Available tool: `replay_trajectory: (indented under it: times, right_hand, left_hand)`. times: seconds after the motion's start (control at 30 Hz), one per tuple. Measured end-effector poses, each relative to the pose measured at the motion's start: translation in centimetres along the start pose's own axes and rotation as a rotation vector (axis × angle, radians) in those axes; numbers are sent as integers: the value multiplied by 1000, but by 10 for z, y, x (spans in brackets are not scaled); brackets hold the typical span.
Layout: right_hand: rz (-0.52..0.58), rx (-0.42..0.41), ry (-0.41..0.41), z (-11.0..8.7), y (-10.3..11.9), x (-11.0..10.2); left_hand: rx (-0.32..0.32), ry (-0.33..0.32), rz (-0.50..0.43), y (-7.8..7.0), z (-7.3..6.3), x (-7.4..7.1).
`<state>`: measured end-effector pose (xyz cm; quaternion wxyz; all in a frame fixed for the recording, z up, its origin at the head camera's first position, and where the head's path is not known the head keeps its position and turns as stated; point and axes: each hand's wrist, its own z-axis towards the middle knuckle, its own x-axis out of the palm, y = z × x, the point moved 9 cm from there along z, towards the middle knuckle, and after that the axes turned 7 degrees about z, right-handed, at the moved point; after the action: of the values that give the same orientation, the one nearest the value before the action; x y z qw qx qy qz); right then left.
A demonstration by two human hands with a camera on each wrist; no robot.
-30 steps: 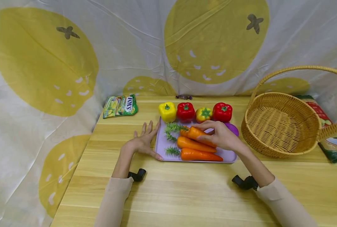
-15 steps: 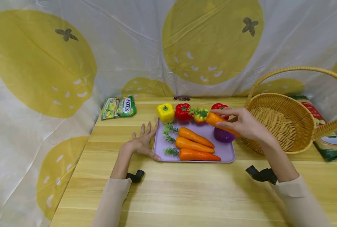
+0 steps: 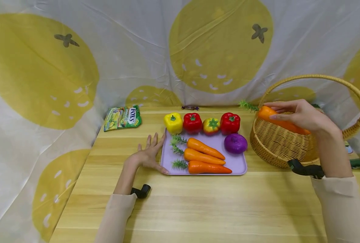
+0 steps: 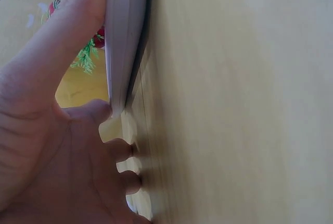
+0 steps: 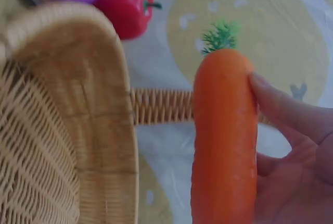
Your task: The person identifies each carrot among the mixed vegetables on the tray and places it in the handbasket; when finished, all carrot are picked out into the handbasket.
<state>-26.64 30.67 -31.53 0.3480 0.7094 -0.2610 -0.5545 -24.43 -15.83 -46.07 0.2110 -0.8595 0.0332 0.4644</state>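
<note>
My right hand (image 3: 304,116) pinches a carrot (image 5: 225,135) with a green leafy top, holding it above the wicker basket (image 3: 254,141). In the right wrist view the thumb lies along the carrot's thick end. My left hand (image 3: 148,157), fingers spread, rests on the table against the left edge of the lilac tray (image 3: 239,168); the left wrist view has thumb and index finger touching the tray's side (image 4: 122,36). Three carrots (image 3: 204,156) lie side by side on the tray, leaves to the left. A purple onion-like vegetable (image 3: 235,143) sits at the tray's right.
Along the tray's back edge stand a yellow pepper (image 3: 173,123), two red peppers (image 3: 230,123) and a red-yellow tomato-like fruit (image 3: 211,126). A green FOX'S candy bag (image 3: 122,118) lies back left, a wrapped candy (image 3: 190,108) behind the tray. Another bag (image 3: 358,164) is partly hidden behind the basket.
My right hand has lifted one carrot off the tray and carried it right to above the basket. My left hand has stayed at the tray's left edge.
</note>
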Motion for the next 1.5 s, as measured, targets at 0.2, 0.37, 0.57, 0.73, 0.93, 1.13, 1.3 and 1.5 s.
replay_trajectory:
  times: [0.2,0.37,0.57,0.73,0.93,1.13,1.3,1.5]
  right_hand:
    - [-20,120,52,-2,-35,-23]
    - [-46,180,91,1,-56,-32]
    - [-22,244,113,7,-80,-39]
    - [18,269,116,15,-100,-48]
    - [78,305,128,31,-122,-48]
    - [213,335,152,43,-143,-39]
    - [215,318,185,49,-154,-30]
    - [196,316,197,58,-159,-26]
  left_hand:
    - [10,-5,-11,0,0,-2]
    - [16,-16,-9,0,2,-1]
    - [13,-16,0,0,3,0]
    - [17,-16,5,-2,3,-1]
    - [13,-15,1,-1,1,0]
    - [9,-16,16,-1,0,2]
    - [0,-14,17,-1,0,3]
    - [-5,-16,1,0,-2,1]
